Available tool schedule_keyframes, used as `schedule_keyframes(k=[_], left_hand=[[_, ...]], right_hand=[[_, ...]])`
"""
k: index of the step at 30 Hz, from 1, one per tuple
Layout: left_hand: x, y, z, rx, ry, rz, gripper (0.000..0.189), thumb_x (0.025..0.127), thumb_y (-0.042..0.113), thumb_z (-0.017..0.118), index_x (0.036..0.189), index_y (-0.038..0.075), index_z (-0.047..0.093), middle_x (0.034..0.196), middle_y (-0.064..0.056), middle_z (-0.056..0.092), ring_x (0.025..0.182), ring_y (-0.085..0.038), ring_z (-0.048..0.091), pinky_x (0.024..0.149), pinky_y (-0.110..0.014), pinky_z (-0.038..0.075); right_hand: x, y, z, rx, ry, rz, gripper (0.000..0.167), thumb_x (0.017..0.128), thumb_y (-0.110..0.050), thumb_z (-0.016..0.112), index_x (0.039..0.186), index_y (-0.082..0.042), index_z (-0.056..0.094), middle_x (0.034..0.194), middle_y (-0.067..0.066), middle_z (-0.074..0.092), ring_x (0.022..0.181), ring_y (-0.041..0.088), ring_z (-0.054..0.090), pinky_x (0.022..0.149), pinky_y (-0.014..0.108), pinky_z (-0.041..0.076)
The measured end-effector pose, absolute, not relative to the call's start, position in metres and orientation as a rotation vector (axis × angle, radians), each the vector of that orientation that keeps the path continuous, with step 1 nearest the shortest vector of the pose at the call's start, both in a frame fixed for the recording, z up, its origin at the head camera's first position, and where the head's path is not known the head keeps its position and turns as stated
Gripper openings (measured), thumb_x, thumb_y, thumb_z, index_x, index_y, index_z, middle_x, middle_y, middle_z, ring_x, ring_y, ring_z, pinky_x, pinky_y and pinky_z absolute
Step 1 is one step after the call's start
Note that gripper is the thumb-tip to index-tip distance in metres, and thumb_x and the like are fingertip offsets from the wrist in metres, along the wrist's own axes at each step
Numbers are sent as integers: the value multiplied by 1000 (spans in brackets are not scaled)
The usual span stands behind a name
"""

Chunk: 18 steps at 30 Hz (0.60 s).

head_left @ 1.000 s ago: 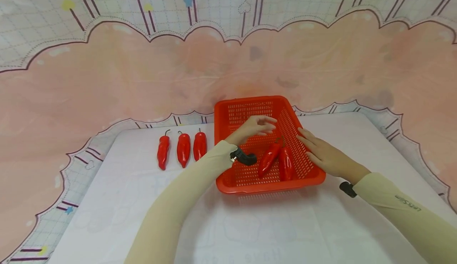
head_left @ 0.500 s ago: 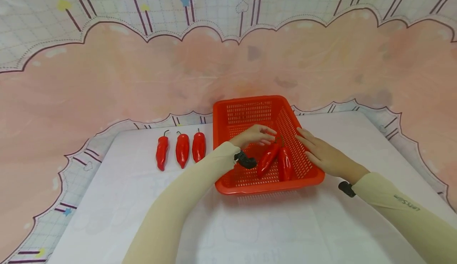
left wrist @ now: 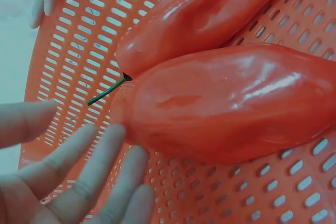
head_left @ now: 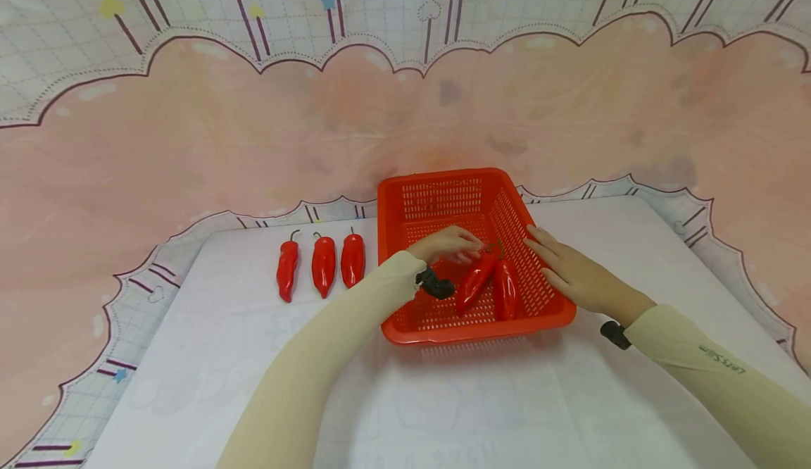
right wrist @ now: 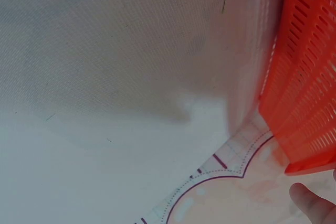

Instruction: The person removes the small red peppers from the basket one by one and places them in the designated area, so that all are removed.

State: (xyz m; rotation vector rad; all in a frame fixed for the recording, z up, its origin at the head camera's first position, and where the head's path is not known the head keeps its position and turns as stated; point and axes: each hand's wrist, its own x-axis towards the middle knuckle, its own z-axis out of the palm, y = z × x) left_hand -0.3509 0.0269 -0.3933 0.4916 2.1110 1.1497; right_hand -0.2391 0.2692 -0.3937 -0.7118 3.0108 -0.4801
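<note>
Two glossy red peppers lie side by side in a red plastic basket (head_left: 437, 337): a left pepper (head_left: 475, 284) and a right pepper (head_left: 505, 289), stems toward the far side. My left hand (head_left: 451, 242) reaches into the basket at the stem end of the left one. In the left wrist view, its spread fingers (left wrist: 107, 153) meet the end of the nearer pepper (left wrist: 220, 103), thumb apart, a green stem showing beyond them. My right hand (head_left: 573, 275) rests with straight fingers along the basket's right rim. Only a fingertip (right wrist: 304, 195) of it shows in the right wrist view.
On the white-covered table (head_left: 209, 356), left of the basket, three more red peppers lie in a row: a thin one (head_left: 288, 272), a middle one (head_left: 324, 267) and a right one (head_left: 353, 261). A patterned cloth (head_left: 253, 131) hangs behind.
My left hand has lowered inside the basket and come closer to the left pepper's stem end. The right hand stays on the rim, and the peppers have not moved.
</note>
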Motion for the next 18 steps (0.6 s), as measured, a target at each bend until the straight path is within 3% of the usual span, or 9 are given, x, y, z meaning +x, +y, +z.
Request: schedule_keyframes(k=[18], left_hand=[[-348, 24, -392, 299, 2090, 1026, 35, 97, 22, 49, 125, 2, 56, 124, -18, 60, 113, -30, 60, 100, -39, 48]], right_hand=[[-239, 268, -394, -721, 3019, -480, 59, 97, -26, 43, 149, -7, 23, 159, 12, 11, 140, 41, 23, 105, 61, 33]])
